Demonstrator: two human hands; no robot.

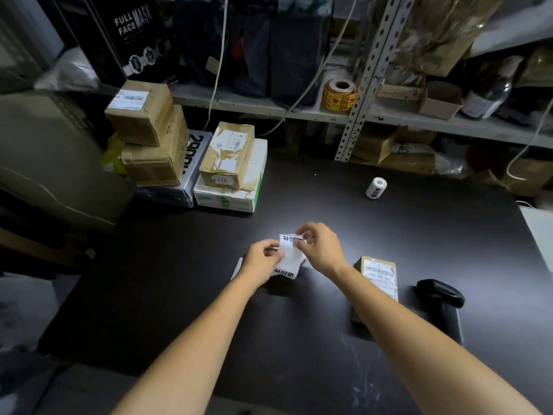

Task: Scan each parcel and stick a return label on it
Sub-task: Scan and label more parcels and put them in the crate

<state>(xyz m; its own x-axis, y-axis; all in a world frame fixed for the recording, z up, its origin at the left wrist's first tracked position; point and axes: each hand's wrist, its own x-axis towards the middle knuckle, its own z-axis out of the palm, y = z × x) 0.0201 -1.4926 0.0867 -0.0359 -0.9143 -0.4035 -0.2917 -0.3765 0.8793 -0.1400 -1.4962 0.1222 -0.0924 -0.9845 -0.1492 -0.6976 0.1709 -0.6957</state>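
Roughly mid-task: both hands work a return-label strip point(288, 254) above the table point(299, 339). Left hand point(263, 260) grip pinches the strip's lower part; right hand point(321, 247) grip pinches the top label, apparently peeling it. Small parcel point(378, 280) lies just beside the right forearm, with the barcode scanner point(440, 293) laid down near it, so likely scanned, sticker pending. Stacked parcels point(149, 160) sit back left; can't tell if processed.

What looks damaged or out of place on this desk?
The brown parcel on the white box has torn, peeling tape and label scraps. The top box of the left stack sits skewed. A small label roll lies on its side.
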